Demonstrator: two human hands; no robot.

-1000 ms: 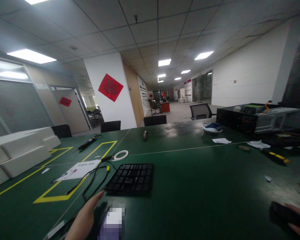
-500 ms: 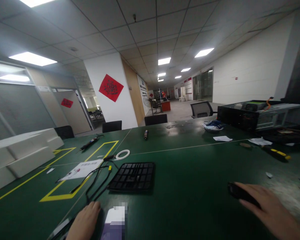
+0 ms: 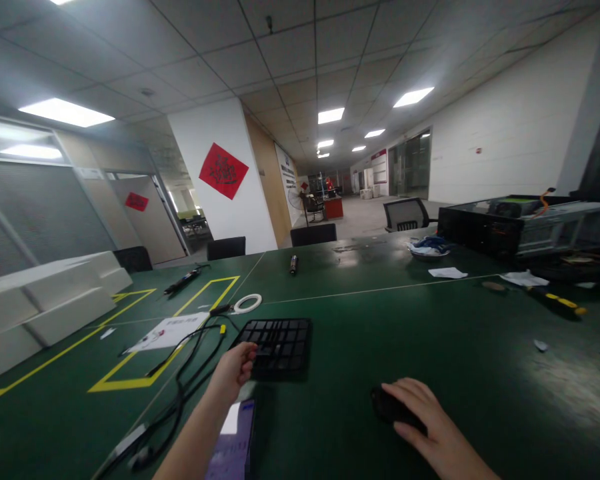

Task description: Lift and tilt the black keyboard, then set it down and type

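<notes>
My left hand [image 3: 236,371] is closed at the near left edge of a black gridded tray [image 3: 293,343]; its curled fingertips overlap the tray, and what they pinch, if anything, is too small to make out. In my right hand [image 3: 423,417] is a black, rounded object like a computer mouse [image 3: 393,408], with the fingers over its far side and the thumb on its near side. A phone with a purple screen [image 3: 230,447] lies beside my left forearm. Black cables [image 3: 180,393] run along the left of that arm.
White tape roll [image 3: 248,304], printed sheet [image 3: 173,332] and yellow tape outlines lie left. A small dark cylinder [image 3: 293,265] is farther back. White foam blocks [image 3: 70,313] stand far left. On the right are an open computer case [image 3: 480,230], a bowl [image 3: 430,251] and a yellow-black tool [image 3: 560,303].
My left hand has moved up and right from the cables to the tray. My right hand has shifted left across the table with the black object.
</notes>
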